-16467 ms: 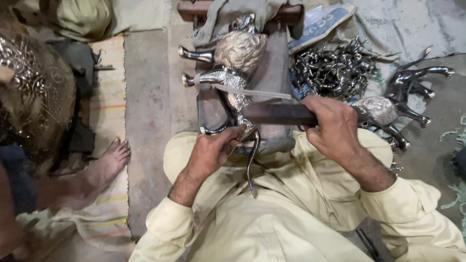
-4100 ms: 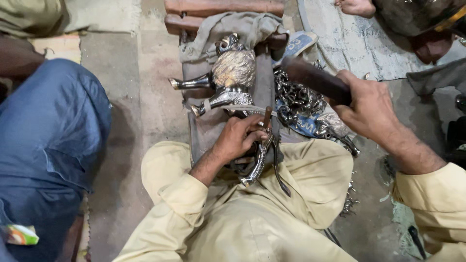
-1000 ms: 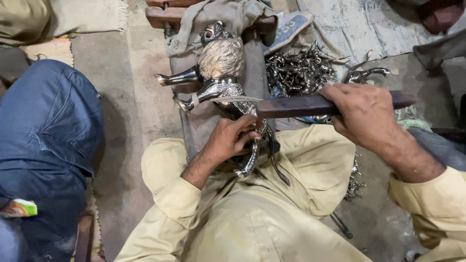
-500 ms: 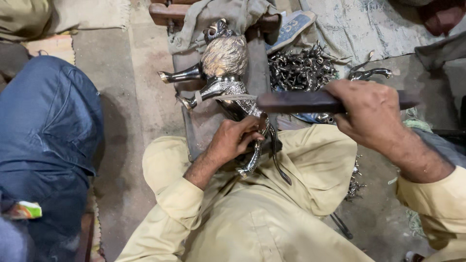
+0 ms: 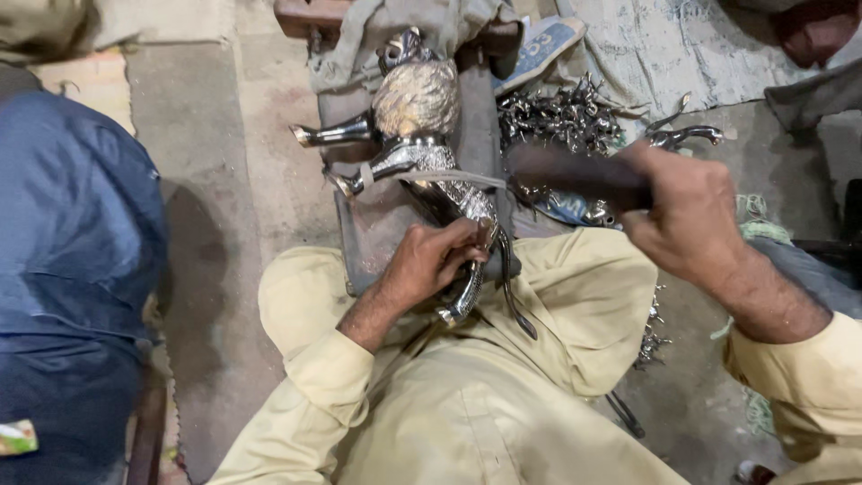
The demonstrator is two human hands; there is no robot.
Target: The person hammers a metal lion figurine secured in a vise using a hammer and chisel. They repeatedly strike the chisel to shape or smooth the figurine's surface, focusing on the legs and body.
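While a dark mallet [image 5: 575, 175] is gripped in the right hand [image 5: 687, 220], a silver figurine [image 5: 431, 153] is pinned to the block [image 5: 377, 233] by the clenched left hand [image 5: 431, 260]; apparently, fingers could be struck by a glancing blow.

The left hand [image 5: 431, 260] was curled closed, forearm angled up from the lap, sleeve at the wrist. The right hand [image 5: 687, 216] was fisted, raised higher at the right, forearm bare
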